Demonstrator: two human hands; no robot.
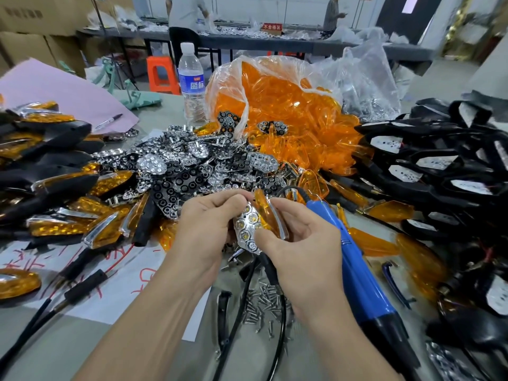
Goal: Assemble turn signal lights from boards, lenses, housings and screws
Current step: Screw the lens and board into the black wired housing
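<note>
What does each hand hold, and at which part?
The left hand grips the chrome reflector board at its upper end; the right hand pinches the orange lens by its edge.

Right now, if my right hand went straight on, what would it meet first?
Likely the chrome reflector board in your left hand; your right hand, pinching the amber lens, points up-left at it. Depth unclear.

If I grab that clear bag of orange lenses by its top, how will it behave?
Probably floppy: the clear bag is thin, crumpled film. Its mouth lies open with orange lenses spilling onto the table, so lifting may shed more. It bulges full, so likely fairly heavy.
</note>
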